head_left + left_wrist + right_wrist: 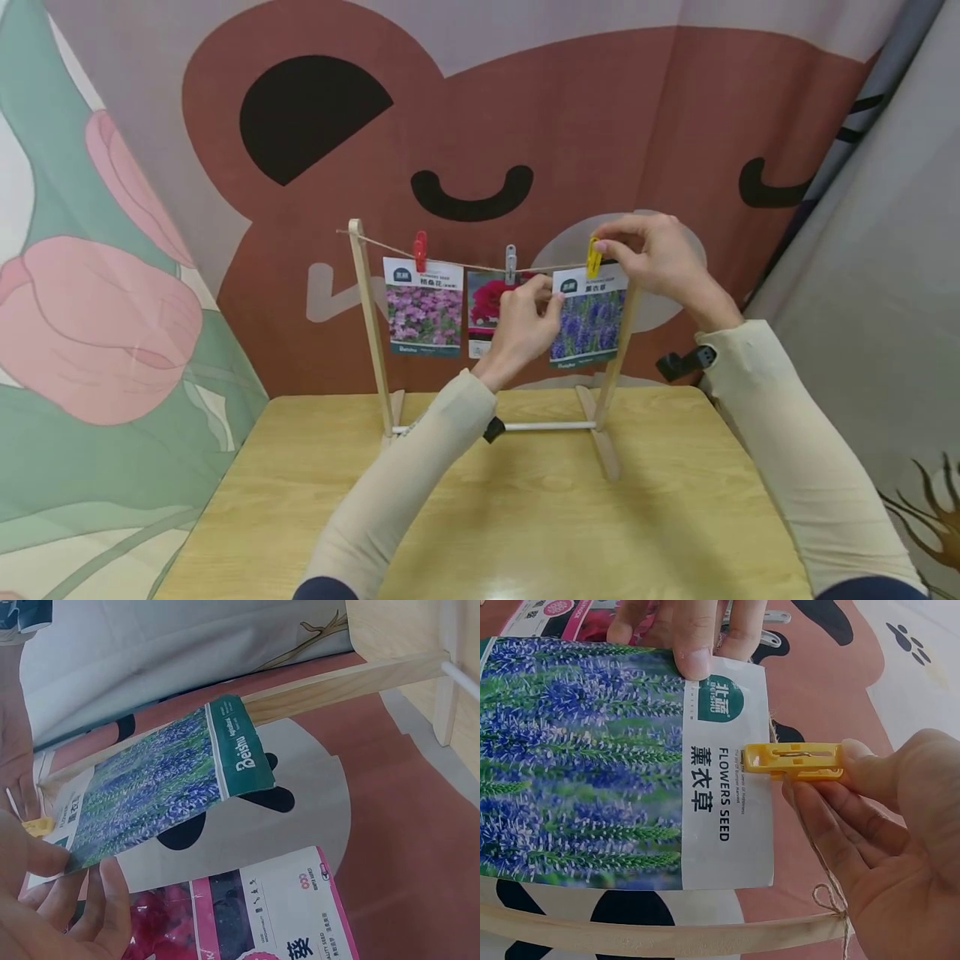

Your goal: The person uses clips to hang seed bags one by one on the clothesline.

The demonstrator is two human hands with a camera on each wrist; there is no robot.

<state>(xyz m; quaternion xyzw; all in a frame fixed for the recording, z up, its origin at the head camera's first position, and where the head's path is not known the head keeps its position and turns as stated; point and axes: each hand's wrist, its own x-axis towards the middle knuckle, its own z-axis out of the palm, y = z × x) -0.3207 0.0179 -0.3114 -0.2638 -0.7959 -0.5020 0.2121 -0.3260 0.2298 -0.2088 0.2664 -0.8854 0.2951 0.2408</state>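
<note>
A flower seed packet (587, 321) with blue-purple blooms hangs at the right end of a twine line (390, 247). My left hand (528, 327) pinches its upper left edge between thumb and fingers. At the packet's top edge, my right hand (654, 257) pinches a yellow clothespin (795, 760), whose jaws overlap the paper and the twine. A red-flower packet (484, 302), partly hidden behind my left hand, hangs from a grey clothespin (511, 263). Farther left, a pink-flower packet (424, 312) hangs from a red clothespin (420, 251).
The twine spans a wooden frame whose left post (369, 325) and right post (615, 367) stand on feet joined by a white rod (551, 426). The frame stands on a wooden table (525, 517). A printed curtain (570, 108) hangs close behind.
</note>
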